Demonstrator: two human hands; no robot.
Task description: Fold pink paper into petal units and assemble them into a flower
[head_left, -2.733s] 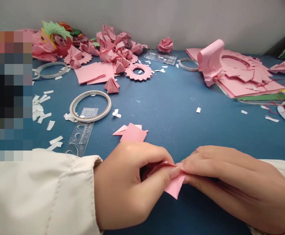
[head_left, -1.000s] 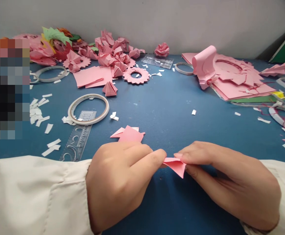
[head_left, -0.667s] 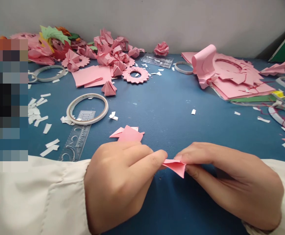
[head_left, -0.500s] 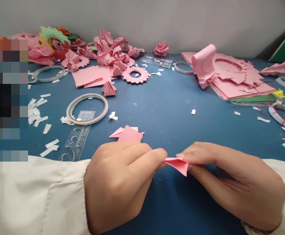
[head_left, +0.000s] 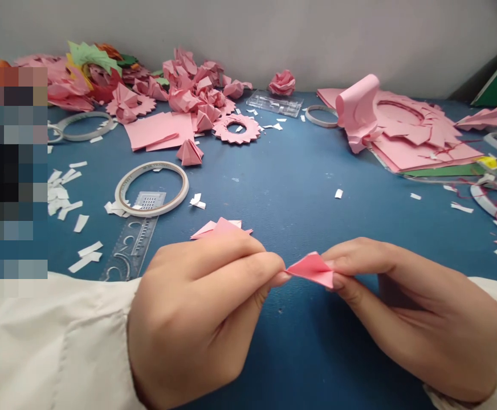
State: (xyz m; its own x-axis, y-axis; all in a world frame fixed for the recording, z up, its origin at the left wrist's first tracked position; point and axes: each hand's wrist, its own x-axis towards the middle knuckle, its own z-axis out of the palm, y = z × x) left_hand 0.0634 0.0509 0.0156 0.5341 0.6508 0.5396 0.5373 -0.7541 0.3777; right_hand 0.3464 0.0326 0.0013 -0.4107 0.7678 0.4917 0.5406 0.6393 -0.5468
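Note:
A small folded piece of pink paper (head_left: 313,270) is held up between my two hands, above the blue table. My left hand (head_left: 206,313) pinches its left tip between thumb and fingers. At the paper's right end, the thumb and finger of my right hand (head_left: 419,319) grip its edge. The paper's upper face shows a crease and a raised point. Just behind my left hand lie some folded pink papers (head_left: 227,226), partly hidden by the knuckles.
A roll of tape (head_left: 151,213) lies over a clear ruler (head_left: 135,245), with white paper scraps (head_left: 62,196) around. Behind are a pile of pink paper folds (head_left: 195,85), a pink toothed ring (head_left: 236,130), a clear plastic case (head_left: 275,103) and stacked pink paper (head_left: 436,154).
My hands have drawn slightly apart. The pink paper has tipped so that its upper face shows, where before it hung open downward. Both hands still pinch it.

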